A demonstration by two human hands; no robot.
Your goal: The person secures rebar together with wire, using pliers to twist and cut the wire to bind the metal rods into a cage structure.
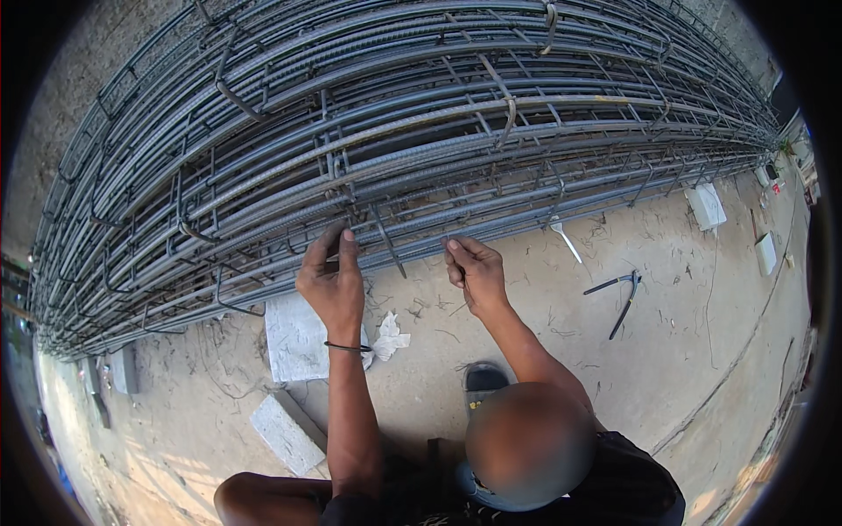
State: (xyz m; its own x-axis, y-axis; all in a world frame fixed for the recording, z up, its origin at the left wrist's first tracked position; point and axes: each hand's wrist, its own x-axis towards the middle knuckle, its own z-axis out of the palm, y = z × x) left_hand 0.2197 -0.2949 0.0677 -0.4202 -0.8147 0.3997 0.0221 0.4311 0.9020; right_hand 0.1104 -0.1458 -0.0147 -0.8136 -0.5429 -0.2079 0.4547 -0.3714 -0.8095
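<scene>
A long bundle of steel rebar cages [412, 114], with bars joined by bent stirrups, spans the upper part of the head view. At its near lower edge is my left hand [333, 276], thumb and forefinger brought together against the bars. What lies between these fingertips is too small to make out. To the right, my right hand [474, 270] is closed in a pinch just in front of the lowest bars. Anything in that pinch cannot be made out either. A short dark rod [388, 241] slants down from the bars between the two hands.
Black-handled pincers [624, 298] lie on the concrete floor to the right, near a white spoon-like thing [566, 238]. A pale block [288, 434], a white sheet [296, 342] and crumpled paper [391, 337] lie nearer me. Another white block [705, 207] touches the bundle's right side. Wire scraps litter the floor.
</scene>
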